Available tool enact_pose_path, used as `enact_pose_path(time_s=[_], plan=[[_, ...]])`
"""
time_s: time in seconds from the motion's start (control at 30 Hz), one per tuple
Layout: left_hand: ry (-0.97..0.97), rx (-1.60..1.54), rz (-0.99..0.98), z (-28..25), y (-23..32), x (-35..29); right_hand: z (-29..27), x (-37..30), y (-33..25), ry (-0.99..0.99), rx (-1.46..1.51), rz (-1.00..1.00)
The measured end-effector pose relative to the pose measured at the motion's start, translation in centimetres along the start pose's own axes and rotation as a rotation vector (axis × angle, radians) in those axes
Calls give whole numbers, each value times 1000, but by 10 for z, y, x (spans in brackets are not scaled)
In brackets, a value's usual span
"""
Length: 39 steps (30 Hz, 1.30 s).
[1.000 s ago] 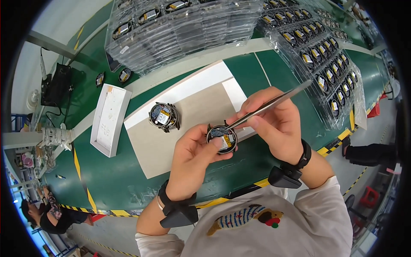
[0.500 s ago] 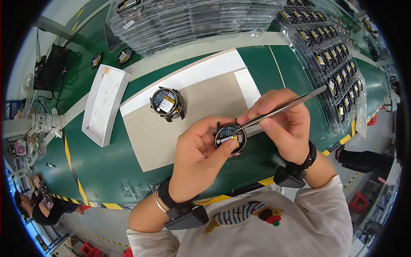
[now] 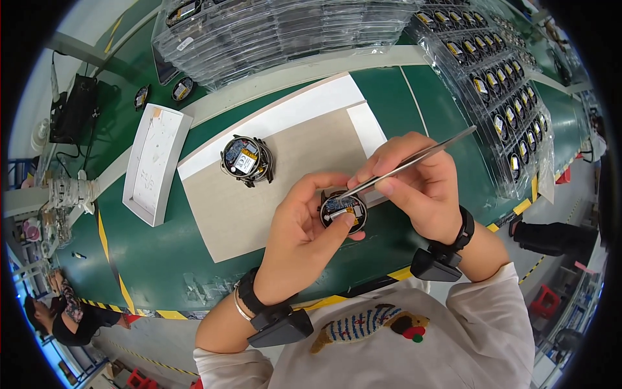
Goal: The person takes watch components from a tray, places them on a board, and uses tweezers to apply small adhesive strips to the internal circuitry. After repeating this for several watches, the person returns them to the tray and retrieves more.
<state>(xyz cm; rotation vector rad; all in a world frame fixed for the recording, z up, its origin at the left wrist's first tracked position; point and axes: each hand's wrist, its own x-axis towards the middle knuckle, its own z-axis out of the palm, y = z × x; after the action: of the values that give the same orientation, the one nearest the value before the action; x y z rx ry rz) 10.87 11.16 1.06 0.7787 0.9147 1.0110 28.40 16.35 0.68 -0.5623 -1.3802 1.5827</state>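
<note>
My left hand (image 3: 304, 227) holds a round, opened smartwatch case (image 3: 337, 205) between thumb and fingers. Its blue circuit board and a yellow-edged battery face up, and the thumb lies over the lower part. My right hand (image 3: 418, 185) pinches metal tweezers (image 3: 421, 155) whose tips reach down onto the board; whether they grip any small part there cannot be made out. Left of my hands, on the grey-brown sheet (image 3: 311, 142), a small stack of similar open watch cases (image 3: 247, 159) stands by itself.
A shallow white box (image 3: 153, 165) lies at the left, with two loose watch units (image 3: 183, 88) behind it. Stacked clear plastic trays (image 3: 285, 45) stand at the back. A tray of watch units (image 3: 499, 97) fills the right. Striped tape (image 3: 330, 301) marks the green table's front edge.
The tweezer tips have moved slightly left over the board, and my right hand has shifted left with them. The held case has tilted a little. The whole view has shifted slightly.
</note>
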Motion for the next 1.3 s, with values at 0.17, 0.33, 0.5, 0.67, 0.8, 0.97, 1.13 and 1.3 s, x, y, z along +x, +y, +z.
enact_pose_path(time_s=[0.17,0.33,0.5,0.67,0.8,0.97,1.13,1.3], plan=[[9,-67,-119,0,9,4,-2,4,5,57,-65,-48],[59,-64,-163,-3,9,5,-12,7,-1,135,-128,-90],[23,77,-103,-8,8,6,-22,2,-17,247,-77,22],[-39,211,-82,-8,9,5,-34,-21,-14,224,-181,255],[-28,301,-76,2,3,10,-39,-30,-7,281,-177,337],[12,308,-130,9,0,18,-41,-29,-5,265,-139,398],[31,289,-147,10,0,19,-44,-31,-3,273,-80,365],[47,292,-160,11,0,19,-41,-29,-4,255,-169,361]])
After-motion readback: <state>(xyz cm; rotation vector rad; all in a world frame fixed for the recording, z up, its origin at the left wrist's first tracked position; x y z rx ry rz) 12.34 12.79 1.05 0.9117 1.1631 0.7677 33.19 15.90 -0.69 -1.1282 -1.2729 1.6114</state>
